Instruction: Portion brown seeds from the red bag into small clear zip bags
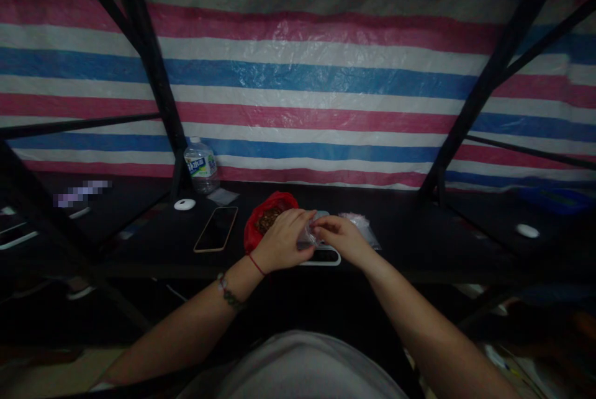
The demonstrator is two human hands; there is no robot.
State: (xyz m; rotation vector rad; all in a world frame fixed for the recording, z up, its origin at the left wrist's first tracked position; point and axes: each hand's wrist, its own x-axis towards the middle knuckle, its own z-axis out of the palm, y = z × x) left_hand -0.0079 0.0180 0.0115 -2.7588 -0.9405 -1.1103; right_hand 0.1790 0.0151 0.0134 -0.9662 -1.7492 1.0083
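Note:
My left hand (283, 240) and my right hand (342, 240) meet over the dark table, both with fingers closed on a small clear plastic bag (311, 235) held between them. Under the hands lies a small white-rimmed scale or tray (326, 257). Just behind my left hand stands a red bag (263, 216), open, with brownish contents. A heap of clear plastic bags (361, 223) lies behind my right hand.
A phone (216, 229) lies flat left of the red bag. Behind it are a water bottle (201, 166) and a white round disc (185, 204). Another white disc (528, 231) lies far right. Black frame posts (153, 70) rise before a striped tarp.

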